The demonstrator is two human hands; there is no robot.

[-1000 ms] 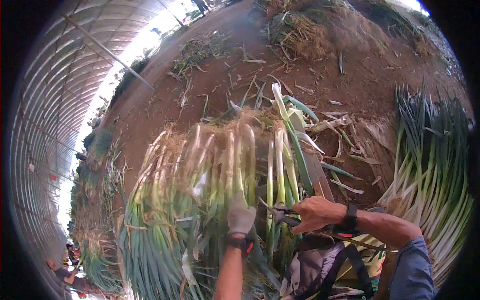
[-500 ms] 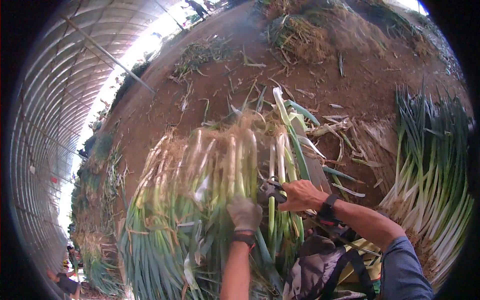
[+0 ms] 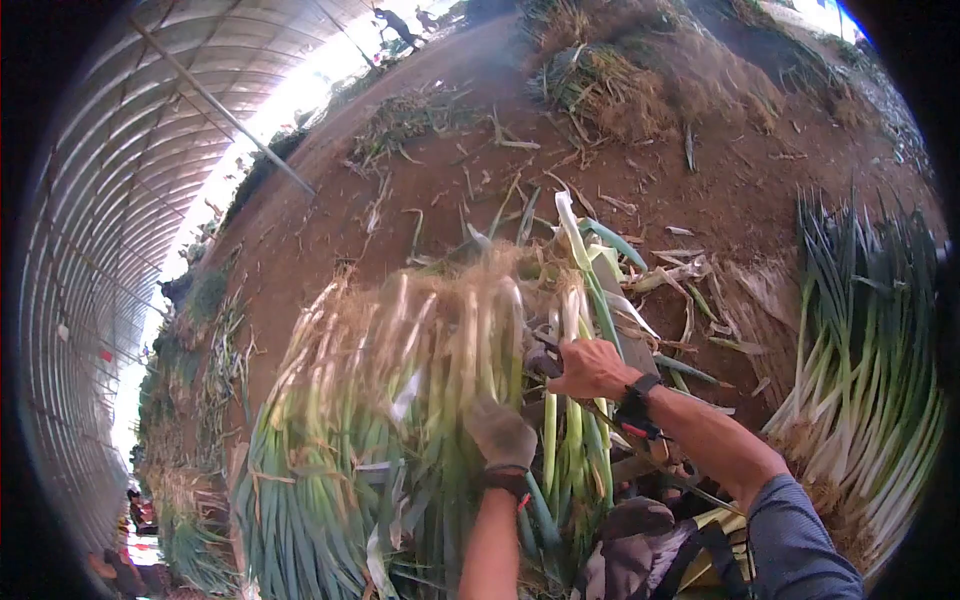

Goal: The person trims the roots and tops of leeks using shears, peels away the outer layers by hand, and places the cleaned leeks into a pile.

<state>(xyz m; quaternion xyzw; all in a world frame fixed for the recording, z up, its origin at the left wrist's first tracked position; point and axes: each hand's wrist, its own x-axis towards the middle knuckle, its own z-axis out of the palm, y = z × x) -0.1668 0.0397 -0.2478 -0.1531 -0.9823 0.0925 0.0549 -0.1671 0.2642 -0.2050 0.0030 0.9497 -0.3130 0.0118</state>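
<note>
A wide row of long green onions (image 3: 330,400) lies before me, roots away from me and leaves toward me. My gloved left hand (image 3: 502,436) is closed around stalks near the middle of the row, though its fingertips are hidden. Just right of it, my bare right hand (image 3: 594,370) grips a dark tool (image 3: 542,358) over the white parts of the onions. The tool's exact shape is unclear. A bent pale stalk (image 3: 570,228) stands up behind the right hand.
More green onions (image 3: 865,330) are stacked at the right. Heaps of roots and leaves (image 3: 610,85) lie on the brown soil (image 3: 450,180) further away. People (image 3: 398,28) show at the top left and bottom left. A metal pole (image 3: 220,105) crosses the arched cover.
My right hand with the tool has moved up and left along the stalks. My left hand has shifted slightly right. The distant person has come further into view.
</note>
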